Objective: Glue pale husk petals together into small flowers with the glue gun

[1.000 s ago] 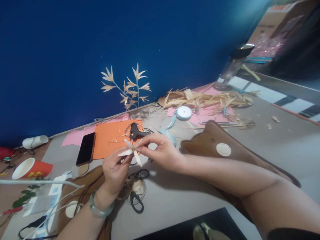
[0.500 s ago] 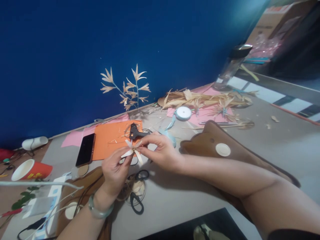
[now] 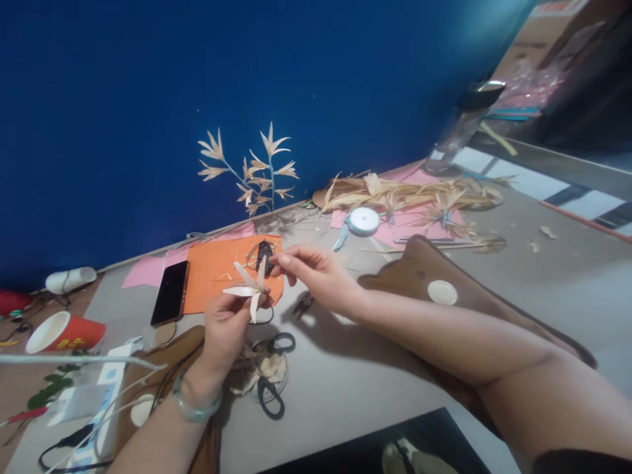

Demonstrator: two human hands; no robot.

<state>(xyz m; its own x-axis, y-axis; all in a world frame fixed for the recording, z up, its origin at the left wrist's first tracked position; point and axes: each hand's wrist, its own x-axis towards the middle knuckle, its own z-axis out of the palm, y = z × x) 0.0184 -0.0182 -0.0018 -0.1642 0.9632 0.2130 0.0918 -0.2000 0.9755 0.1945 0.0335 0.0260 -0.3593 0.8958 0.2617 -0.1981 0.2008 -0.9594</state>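
My left hand pinches a pale dried-husk flower at its base, its long petals spreading up and outward. Close to the upper petal, my right hand has thumb and forefinger pressed together; whether they grip the petal's edge or a small bit, I cannot tell. Behind the flower, a black glue gun lies on the orange paper, partly covered. Black-handled scissors rest below my left hand beside husk scraps.
A finished husk-flower branch stands against the blue wall. A ribbon spool and a husk bundle lie at the back. On the left are a phone, a red paper cup and a power strip. A brown bear-shaped mat lies right.
My right hand has drawn back from the flower's centre toward the upper right. In my left hand the flower has tilted, its petals now more visible. Blue ribbon near my right hand is hidden.
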